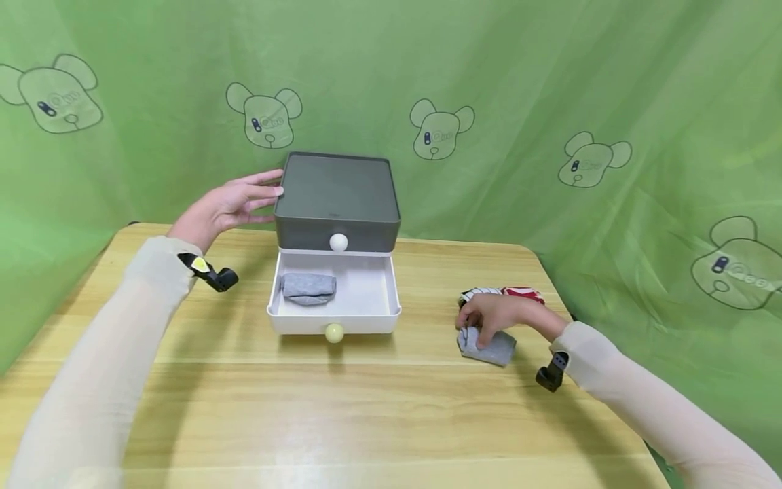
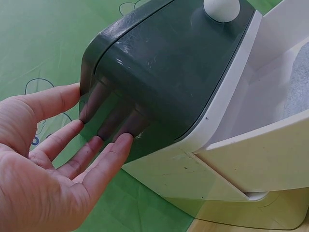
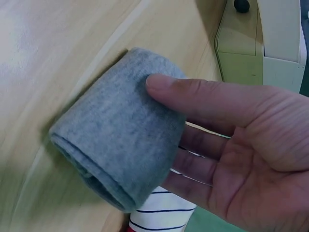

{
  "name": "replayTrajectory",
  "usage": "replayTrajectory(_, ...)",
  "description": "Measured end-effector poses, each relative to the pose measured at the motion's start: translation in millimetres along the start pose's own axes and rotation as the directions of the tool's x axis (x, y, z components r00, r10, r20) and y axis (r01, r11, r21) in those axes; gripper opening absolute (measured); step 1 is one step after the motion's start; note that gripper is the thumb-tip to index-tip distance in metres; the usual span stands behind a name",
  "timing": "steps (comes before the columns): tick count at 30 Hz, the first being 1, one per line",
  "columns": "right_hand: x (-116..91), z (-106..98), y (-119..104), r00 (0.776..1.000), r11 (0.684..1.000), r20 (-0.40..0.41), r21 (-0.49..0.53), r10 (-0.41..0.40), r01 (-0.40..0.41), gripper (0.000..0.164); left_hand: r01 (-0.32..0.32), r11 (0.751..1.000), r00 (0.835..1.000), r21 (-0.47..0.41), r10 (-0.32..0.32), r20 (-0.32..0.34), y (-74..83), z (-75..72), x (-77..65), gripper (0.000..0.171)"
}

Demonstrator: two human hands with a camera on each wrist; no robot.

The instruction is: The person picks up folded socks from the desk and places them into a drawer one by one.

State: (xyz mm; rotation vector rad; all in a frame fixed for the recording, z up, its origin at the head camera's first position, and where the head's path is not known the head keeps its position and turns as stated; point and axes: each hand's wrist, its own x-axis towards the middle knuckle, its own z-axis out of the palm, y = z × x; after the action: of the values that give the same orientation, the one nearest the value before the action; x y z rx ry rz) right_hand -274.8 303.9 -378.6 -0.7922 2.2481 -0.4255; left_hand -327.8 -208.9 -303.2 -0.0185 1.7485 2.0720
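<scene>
A small drawer cabinet with a dark grey top stands at the back of the table, its white lower drawer pulled out. One folded grey sock lies in the drawer's left side. My left hand touches the cabinet's left side, and the left wrist view shows its fingertips spread against the dark wall. Over at the right, my right hand pinches another folded grey sock, with the thumb on top and the other fingers partly hidden behind it.
Just behind the right hand lie a black-and-white striped bundle and a red patterned one. The drawer's pale yellow knob sticks out toward the front. A green curtain hangs around the wooden table.
</scene>
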Motion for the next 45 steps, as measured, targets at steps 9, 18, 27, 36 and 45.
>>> replayTrajectory(9,7.2,5.3,-2.9,0.998,0.999,-0.047,-0.021,-0.029,0.028,0.034,-0.001,1.000,1.000,0.021,0.001,0.006,0.3,-0.3,0.9,0.076)
replayTrajectory(18,18.3,7.0,-10.1,0.998,0.998,-0.042,0.038,-0.056,0.057,0.030,-0.015,0.999,1.000,0.034,0.014,0.019,-0.6,0.1,0.8,0.074)
replayTrajectory(27,28.9,5.3,-17.0,0.999,0.995,-0.016,0.088,-0.036,0.037,0.032,-0.011,1.000,1.000,0.021,0.011,0.004,-0.2,0.4,0.7,0.074)
replayTrajectory(36,34.9,-11.0,-30.6,0.999,0.986,0.036,0.166,-0.018,0.011,0.035,-0.015,1.000,1.000,0.024,0.014,0.007,-0.6,0.2,-0.4,0.074)
replayTrajectory(45,23.5,-53.3,-74.2,0.994,0.985,0.007,0.134,-0.108,0.106,0.036,-0.026,0.999,0.999,0.046,0.025,0.021,-1.3,-1.0,-0.4,0.074)
